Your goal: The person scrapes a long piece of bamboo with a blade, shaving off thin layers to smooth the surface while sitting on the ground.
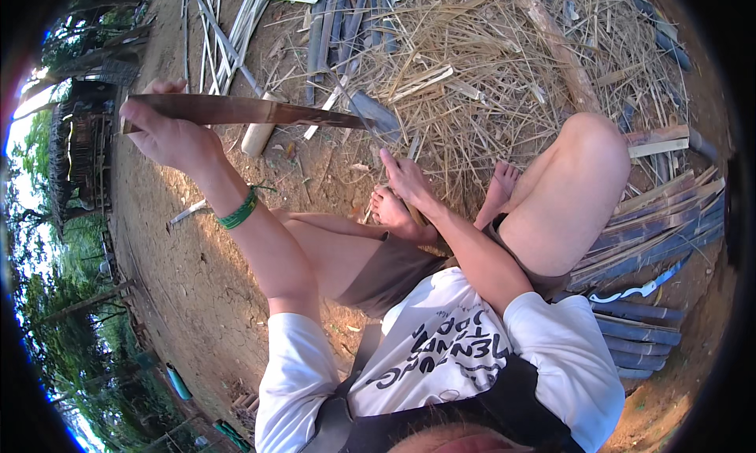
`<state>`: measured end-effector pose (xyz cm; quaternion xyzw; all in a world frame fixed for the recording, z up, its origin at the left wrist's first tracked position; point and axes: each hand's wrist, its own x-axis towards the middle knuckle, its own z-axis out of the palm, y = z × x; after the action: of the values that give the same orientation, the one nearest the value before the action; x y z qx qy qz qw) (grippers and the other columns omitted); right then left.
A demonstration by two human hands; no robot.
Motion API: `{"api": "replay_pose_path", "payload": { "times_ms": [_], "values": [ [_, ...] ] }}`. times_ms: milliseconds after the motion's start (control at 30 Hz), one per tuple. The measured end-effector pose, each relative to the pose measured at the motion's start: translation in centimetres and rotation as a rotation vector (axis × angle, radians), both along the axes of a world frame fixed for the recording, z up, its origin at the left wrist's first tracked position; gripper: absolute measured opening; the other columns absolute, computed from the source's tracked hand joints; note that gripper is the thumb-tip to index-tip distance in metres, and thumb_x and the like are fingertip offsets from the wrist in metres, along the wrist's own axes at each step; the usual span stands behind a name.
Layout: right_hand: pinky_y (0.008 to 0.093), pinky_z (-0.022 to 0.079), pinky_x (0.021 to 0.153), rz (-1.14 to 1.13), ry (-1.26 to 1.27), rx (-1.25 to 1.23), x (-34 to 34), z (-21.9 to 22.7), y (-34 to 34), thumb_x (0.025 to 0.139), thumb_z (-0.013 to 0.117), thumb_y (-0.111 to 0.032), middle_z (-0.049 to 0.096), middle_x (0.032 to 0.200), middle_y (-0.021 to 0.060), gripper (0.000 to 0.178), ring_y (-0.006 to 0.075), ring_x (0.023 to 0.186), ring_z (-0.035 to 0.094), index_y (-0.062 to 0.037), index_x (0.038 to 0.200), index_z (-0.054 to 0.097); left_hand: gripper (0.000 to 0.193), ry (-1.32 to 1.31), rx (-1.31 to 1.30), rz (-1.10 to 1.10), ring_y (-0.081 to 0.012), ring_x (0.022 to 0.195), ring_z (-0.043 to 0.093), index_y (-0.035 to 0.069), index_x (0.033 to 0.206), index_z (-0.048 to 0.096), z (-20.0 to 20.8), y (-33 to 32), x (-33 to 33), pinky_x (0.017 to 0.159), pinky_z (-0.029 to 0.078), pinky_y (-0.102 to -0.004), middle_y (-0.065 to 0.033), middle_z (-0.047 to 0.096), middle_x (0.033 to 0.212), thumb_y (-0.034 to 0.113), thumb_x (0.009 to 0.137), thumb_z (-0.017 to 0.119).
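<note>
My left hand [175, 131], raised at the left, is closed round one end of a long brown split bamboo strip [244, 110]. The strip reaches rightward and narrows to a far end in front of my right hand [404, 176]. That hand is wrapped round the handle of a knife, its thumb laid along the top. The thin knife blade [361, 110] is seen nearly edge-on and crosses the strip near its far end. Whether the blade touches the strip I cannot tell. Below the strip's end lies a grey-blue bamboo piece [376, 116] on the ground.
My bare feet [391, 206] are close below the knife. Straw-like shavings [480, 59] cover the ground ahead. Pale strips [228, 35] and dark bamboo lengths [335, 27] lie farther off. On the right are split bamboo pieces [654, 224] and a second knife [642, 287].
</note>
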<state>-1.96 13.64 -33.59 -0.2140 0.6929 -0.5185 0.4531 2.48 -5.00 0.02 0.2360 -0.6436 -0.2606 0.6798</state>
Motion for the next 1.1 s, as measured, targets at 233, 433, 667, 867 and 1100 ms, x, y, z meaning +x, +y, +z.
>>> {"api": "replay_pose_path", "payload": {
  "times_ms": [233,433,667,867,1100],
  "values": [
    [0.0267,0.033,0.041,-0.063,-0.236,-0.142,-0.4,1.5,-0.7,0.1,0.044,-0.062,0.044,0.05,-0.0025,0.064,0.0076,0.041,0.04,-0.0079,0.066,0.05,0.066,0.012,0.053,-0.277,-0.0179,0.046,0.052,0.006,0.076,0.041,1.6,-0.7,-0.1,0.041,0.044,-0.0293,-0.0077,0.049,0.058,0.069,0.094,0.045],
    [0.0275,0.03,0.04,0.026,-0.184,-0.275,-0.5,6.8,-1.1,0.102,0.04,-0.06,0.042,0.051,-0.0037,0.063,0.0075,0.042,0.037,-0.0087,0.067,0.049,0.076,0.021,0.156,-0.345,-0.0167,0.049,0.043,0.007,0.091,0.047,-0.3,-0.1,-0.3,0.048,0.04,-0.0294,-0.0037,0.044,0.058,0.082,0.087,0.034],
    [0.0342,0.035,0.049,0.113,0.008,-0.504,-0.7,18.9,0.1,0.104,0.04,-0.054,0.044,0.054,-0.0012,0.062,0.0111,0.051,0.042,-0.0071,0.064,0.049,0.074,0.028,0.103,-0.466,-0.0144,0.039,0.039,0.012,0.096,0.038,-0.7,1.0,-1.4,0.038,0.036,-0.0268,-0.0055,0.045,0.05,0.084,0.083,0.034],
    [0.0467,0.039,0.054,0.066,-0.102,-0.247,-1.0,14.7,-0.5,0.103,0.036,-0.059,0.046,0.05,0.0133,0.075,0.0278,0.048,0.047,-0.0006,0.059,0.055,0.071,0.01,0.08,-0.514,-0.0131,0.038,0.036,0.015,0.097,0.039,-0.4,1.4,-1.2,0.037,0.032,-0.0249,-0.005,0.046,0.05,0.084,0.084,0.03],
    [0.0371,0.036,0.054,0.099,0.067,-0.499,-0.9,18.6,0.7,0.106,0.041,-0.046,0.044,0.056,0.0006,0.059,0.0149,0.055,0.041,-0.0021,0.068,0.051,0.073,-0.04,0.016,-0.562,-0.0128,0.039,0.035,0.016,0.099,0.047,-1.1,1.2,-0.7,0.037,0.031,-0.0245,-0.0042,0.043,0.051,0.085,0.082,0.03]
  ]
}}
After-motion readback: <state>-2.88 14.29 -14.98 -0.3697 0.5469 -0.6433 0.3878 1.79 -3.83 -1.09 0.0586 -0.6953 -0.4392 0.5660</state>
